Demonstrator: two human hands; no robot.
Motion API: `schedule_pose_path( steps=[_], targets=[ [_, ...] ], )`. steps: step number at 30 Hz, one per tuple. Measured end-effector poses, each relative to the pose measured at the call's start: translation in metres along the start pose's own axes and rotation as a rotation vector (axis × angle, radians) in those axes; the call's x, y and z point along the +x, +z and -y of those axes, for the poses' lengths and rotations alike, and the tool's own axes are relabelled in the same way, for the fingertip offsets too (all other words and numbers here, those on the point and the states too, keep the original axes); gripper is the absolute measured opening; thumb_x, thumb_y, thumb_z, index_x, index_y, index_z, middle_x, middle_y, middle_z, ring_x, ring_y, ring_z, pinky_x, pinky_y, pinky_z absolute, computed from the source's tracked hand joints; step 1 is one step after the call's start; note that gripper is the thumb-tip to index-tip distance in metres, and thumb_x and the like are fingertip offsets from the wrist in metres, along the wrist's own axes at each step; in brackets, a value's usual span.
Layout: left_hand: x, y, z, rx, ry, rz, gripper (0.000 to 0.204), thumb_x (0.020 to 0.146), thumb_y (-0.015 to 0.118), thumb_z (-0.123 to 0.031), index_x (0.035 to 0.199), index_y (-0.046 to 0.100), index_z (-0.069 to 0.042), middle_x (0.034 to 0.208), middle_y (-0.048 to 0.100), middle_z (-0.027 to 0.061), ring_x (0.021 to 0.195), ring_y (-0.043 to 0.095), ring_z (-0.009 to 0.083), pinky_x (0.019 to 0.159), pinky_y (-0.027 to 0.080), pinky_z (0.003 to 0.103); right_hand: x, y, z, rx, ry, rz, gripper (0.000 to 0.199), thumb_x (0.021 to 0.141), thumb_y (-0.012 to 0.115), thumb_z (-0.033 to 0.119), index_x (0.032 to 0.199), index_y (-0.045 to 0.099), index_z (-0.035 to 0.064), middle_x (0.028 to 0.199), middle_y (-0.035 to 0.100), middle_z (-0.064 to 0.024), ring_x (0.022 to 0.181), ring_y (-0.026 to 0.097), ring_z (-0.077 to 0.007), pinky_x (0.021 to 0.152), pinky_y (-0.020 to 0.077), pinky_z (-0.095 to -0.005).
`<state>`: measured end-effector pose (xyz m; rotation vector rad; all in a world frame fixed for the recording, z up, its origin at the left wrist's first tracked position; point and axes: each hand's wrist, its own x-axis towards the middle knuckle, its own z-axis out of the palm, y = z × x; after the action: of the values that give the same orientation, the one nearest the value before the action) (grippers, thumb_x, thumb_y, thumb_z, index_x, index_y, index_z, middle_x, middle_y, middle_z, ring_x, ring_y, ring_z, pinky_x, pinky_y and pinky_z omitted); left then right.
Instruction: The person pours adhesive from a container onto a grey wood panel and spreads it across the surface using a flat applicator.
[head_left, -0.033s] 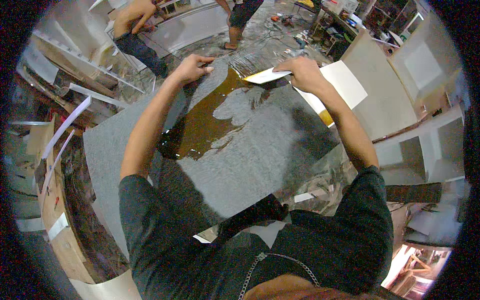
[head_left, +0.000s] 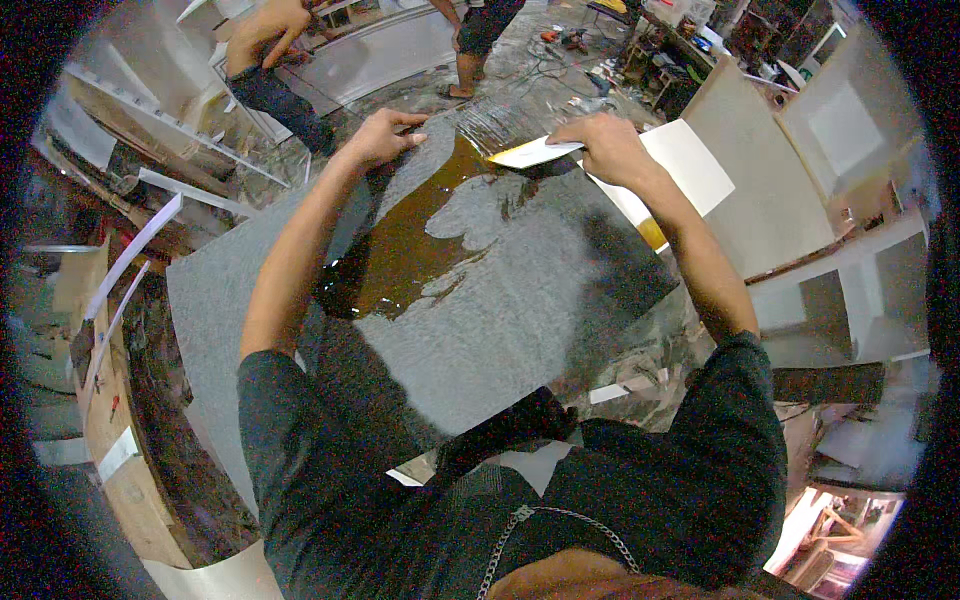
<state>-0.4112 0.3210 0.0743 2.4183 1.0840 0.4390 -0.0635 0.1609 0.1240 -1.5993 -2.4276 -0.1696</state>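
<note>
Right hand: pinching the white scraper, upper centre of frame.
Glue pool: runs down-left from the scraper.
Left hand: fingers pressed flat on the grey sheet.

Matt grey felt-like sheet, glossy brown wet glue — smooth pale plastic-looking scraper, wooden boards

R hand grips white scraper | L hand flat on grey sheet
</note>
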Motion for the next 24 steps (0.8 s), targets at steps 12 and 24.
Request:
schedule_pose_path(
  steps=[12,24],
  targets=[
    [-0.007,0.000,0.004,-0.170,-0.029,0.026,0.046,0.083,0.071,-0.030,0.125,0.063,-0.014,0.118,0.066,0.0155,0.112,0.062,0.0274,0.096,0.045,0.038,-0.060,-0.023,0.018,0.086,-0.009,-0.021,0.038,0.071,0.056,-0.002,0.101,0.071,0.0150,0.105,0.069,-0.0065,0.098,0.064,-0.0295,0.079,0.0515,-0.0398],
    [-0.002,0.001,-0.011,-0.026,0.051,0.003,0.048,0.085,0.070,-0.031,0.127,0.061,-0.009,0.118,0.066,0.0150,0.109,0.062,0.0241,0.096,0.045,0.036,-0.123,-0.038,0.021,0.043,0.069,0.041,0.045,0.067,0.057,-0.001,0.106,0.071,0.0169,0.110,0.069,-0.0039,0.103,0.062,-0.0277,0.083,0.0496,-0.0401]
  ],
)
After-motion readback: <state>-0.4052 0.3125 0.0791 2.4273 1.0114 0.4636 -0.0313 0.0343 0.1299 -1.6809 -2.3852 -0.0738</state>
